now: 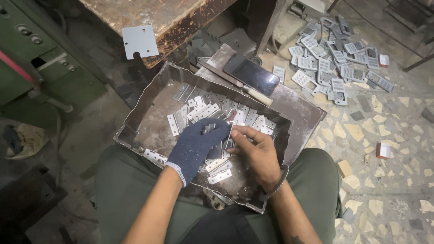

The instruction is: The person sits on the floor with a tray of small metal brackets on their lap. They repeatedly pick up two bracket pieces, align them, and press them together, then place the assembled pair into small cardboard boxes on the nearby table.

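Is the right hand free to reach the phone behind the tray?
Probably yes: the right hand is bare over the tray, and the phone lies uncovered just past its far rim, only a knife beside it.

Gloved left hand (pixel 196 144) and bare right hand (pixel 257 151) together pinch small metal plates (pixel 205 113) over dented metal tray (pixel 149 101) on lap.

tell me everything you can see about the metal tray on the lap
The metal tray is a shallow, roughly rectangular pan of dark, worn sheet metal with bent, uneven walls and a scuffed, dusty floor. It rests tilted across the person's thighs, its far side against a rusty metal plate. Small pale metal hinge plates with punched holes lie scattered inside, mostly toward the far right. The gloved left hand and bare right hand work inside it, holding small plates over its middle.
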